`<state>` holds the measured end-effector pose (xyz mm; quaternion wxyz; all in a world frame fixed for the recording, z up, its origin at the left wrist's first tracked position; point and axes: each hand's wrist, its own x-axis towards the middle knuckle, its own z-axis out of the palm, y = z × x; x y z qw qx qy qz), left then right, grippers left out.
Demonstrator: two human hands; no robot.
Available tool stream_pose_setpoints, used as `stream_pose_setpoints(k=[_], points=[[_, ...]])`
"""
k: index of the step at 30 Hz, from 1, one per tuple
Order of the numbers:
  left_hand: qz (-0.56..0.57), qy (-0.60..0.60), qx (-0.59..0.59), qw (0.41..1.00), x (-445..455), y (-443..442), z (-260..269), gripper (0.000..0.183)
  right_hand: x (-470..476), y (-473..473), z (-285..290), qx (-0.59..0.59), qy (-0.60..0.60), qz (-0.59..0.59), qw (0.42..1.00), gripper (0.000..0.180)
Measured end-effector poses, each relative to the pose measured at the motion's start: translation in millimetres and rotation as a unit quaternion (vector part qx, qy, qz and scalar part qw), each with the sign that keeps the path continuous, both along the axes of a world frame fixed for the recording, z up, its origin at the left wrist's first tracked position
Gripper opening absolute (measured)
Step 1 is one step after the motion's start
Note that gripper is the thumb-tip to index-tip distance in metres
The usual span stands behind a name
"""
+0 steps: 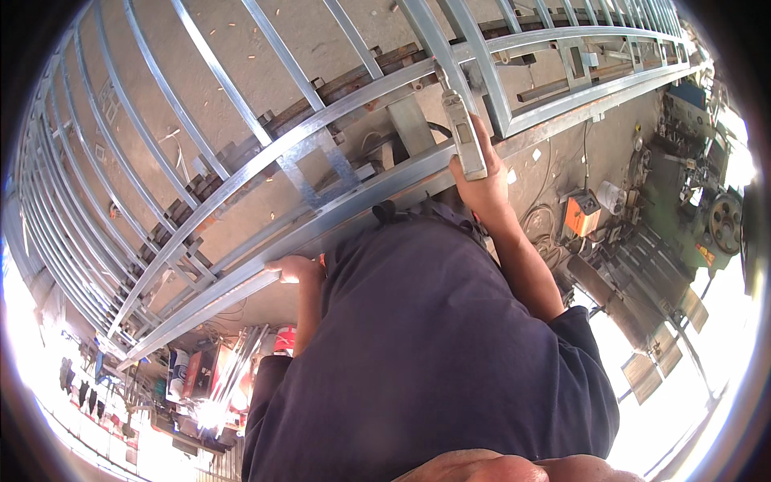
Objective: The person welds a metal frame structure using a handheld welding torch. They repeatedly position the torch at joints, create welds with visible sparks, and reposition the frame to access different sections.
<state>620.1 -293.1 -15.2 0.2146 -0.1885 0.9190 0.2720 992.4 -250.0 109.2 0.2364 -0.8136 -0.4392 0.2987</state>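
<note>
In the head view my right hand [489,178] grips a grey hand tool [465,138] with a boxy, slotted body. Its narrow tip points up at a steel bar of the gate-like frame [361,96]; whether they touch I cannot tell. Lower left, my left hand [295,269] is closed around the end of a light metal profile [241,292], beside the long straight rail [337,211] in front of my body. A flat metal plate with a rectangular cutout [319,165] sits between the curved rail and the straight rail. My fingertips are partly hidden.
Many parallel square tubes [223,78] extend over the concrete floor. Rusty steel beams [349,78] lie beneath them. At the right are an orange box-shaped machine [583,214], coiled cable [542,232] and a large wheel [724,223]. Metal tubes [241,361] and a red-and-white bucket [284,340] stand at lower left.
</note>
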Motion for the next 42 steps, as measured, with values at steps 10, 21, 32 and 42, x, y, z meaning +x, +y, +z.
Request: stream_pose_setpoints(k=[10, 21, 32, 42], points=[[-0.08, -0.032, -0.003, 0.996, -11.1, -14.9, -1.7, 0.108, -16.3, 3.5, -4.2, 0.0, -0.014, -0.025, 1.0, 0.076], [-0.098, -0.014, -0.004, 0.995, -11.5, -19.5, -7.1, 0.11, -20.1, 5.2, -5.0, 0.007, -0.03, -0.015, 0.999, 0.078], [-0.094, -0.003, -0.006, 0.996, -12.4, -20.7, -11.8, 0.112, -22.9, 2.9, -2.5, -0.027, -0.007, -0.049, 0.998, 0.082], [-0.052, -0.051, 0.019, 0.997, -8.0, -11.2, 2.2, 0.108, -24.0, -5.9, -8.4, 0.001, -0.005, -0.062, 0.998, 0.076]])
